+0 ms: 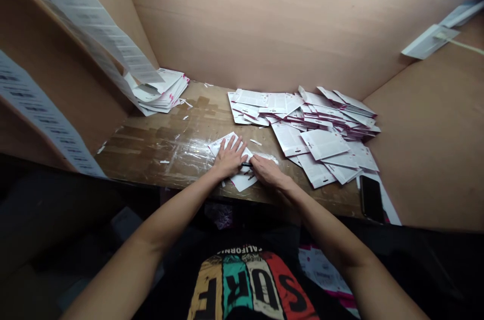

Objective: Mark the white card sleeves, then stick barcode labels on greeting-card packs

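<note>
Lots of White and Pink

The pack (244,183) is white, with a bit of pink at its edge. The tool (246,164) is black. The pile (325,146) is white with bright pink edges, and so is the stack (166,90). The table (196,116) is brown, with darker brown patches. The walls (245,22) are light brown. The strips (41,119) are white with rows of dark lines. The phone (371,199) is black. The shirt (251,284) is black with yellow, blue-green, cream and red blocks.

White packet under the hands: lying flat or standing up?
Flat: the white packet lies on the tabletop, the left hand spread across it.
</note>
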`<state>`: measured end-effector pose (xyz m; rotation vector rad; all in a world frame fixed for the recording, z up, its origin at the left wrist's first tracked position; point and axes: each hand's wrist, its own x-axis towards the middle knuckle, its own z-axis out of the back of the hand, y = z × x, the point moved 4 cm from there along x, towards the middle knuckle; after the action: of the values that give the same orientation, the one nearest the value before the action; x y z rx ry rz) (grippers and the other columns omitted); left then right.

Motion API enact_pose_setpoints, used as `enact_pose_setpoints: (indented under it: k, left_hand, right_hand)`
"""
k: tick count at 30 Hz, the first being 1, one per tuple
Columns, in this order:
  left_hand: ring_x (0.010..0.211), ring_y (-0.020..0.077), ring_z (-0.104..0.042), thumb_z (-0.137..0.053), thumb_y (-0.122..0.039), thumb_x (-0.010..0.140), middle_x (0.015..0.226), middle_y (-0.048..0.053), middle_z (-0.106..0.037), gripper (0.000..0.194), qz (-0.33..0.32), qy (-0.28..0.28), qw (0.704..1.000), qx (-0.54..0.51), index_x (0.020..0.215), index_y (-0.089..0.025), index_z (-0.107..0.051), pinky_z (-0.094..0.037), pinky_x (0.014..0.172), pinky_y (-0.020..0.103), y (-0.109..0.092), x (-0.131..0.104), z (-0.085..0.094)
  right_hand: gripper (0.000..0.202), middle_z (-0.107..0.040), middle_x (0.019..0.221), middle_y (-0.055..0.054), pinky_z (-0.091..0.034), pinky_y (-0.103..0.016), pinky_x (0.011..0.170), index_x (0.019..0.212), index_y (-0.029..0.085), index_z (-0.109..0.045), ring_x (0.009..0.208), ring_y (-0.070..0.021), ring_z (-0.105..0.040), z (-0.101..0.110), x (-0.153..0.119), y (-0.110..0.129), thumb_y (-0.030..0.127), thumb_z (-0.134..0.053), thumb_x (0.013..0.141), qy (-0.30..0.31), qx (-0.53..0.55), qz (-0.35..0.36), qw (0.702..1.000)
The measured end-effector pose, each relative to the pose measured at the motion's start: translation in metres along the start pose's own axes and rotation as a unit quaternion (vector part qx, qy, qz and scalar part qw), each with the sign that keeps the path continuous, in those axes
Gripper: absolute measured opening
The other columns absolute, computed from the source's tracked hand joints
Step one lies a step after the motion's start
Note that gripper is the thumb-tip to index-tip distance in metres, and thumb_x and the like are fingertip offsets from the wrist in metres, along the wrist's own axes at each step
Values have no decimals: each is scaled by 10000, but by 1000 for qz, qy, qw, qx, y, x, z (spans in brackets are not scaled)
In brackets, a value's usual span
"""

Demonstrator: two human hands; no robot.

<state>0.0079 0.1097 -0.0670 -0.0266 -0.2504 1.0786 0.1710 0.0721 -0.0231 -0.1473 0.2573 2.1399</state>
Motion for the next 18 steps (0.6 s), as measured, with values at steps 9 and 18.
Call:
enact_pose_setpoints:
  k: [9,18]
  left_hand:
    - [1650,367,-219,-327,-492,1118,1752,125,-347,608,-4,1,1000,-3,1643,-211,-448,-134,1314,640,1,-2,2]
    - [1662,347,-184,-358,-501,1106,1769,98,-316,609,10,16,1000,2,1657,-251,-428,-95,1324,619,3,1,-2]
  right_hand:
    - [259,-704,1162,-177,-428,-332,755,1235,133,-604,890,-256,-656,-6,9,-4,188,-392,1097,21,-60,66,996]
    - [240,-723,1111,-204,-419,-328,744,1200,85,-602,858,-251,-643,1,6,5,207,-439,1073,18,-17,75,997]
